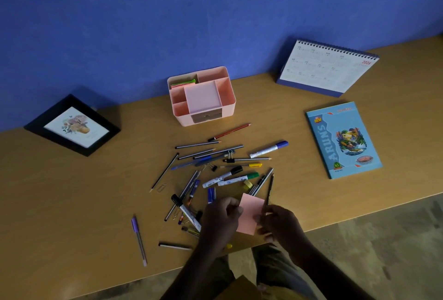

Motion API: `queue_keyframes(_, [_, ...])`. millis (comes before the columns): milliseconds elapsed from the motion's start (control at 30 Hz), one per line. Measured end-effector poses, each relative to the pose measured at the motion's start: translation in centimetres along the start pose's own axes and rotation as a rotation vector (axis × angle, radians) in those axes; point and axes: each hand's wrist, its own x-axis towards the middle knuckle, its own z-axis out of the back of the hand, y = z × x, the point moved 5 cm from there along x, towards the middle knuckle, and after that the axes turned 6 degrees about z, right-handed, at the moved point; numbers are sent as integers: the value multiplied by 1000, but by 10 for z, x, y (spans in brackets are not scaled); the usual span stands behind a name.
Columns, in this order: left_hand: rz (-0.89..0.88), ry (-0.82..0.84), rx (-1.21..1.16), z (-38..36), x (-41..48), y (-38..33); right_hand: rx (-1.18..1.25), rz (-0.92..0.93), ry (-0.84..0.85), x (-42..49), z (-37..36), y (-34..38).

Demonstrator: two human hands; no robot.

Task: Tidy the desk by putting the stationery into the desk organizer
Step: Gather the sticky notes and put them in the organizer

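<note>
A pink pad of sticky notes is held just above the desk's near edge, between both hands. My left hand pinches its left side and my right hand grips its right side. The pink desk organizer stands at the back by the wall, with green and pink notes in its rear left compartment. Several pens, pencils and markers lie scattered between the organizer and my hands, along with binder clips and a paper clip.
A black picture frame leans at the back left. A desk calendar stands at the back right, with a blue notebook lying in front of it. A purple pen lies apart near the front edge.
</note>
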Motion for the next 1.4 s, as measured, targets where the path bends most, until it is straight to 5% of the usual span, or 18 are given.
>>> queue_keyframes(500, [-220, -261, -359, 117, 40, -53, -229, 668, -72, 45, 10, 188])
queue_keyframes(767, [-388, -525, -291, 200, 77, -84, -381, 1067, -96, 67, -14, 288])
queue_keyframes(1067, [-546, -794, -55, 272, 129, -118, -476, 1330, -259, 98, -37, 380])
queue_keyframes(1400, [-560, -816, 42, 293, 180, -116, -600, 1378, -291, 156, -63, 415])
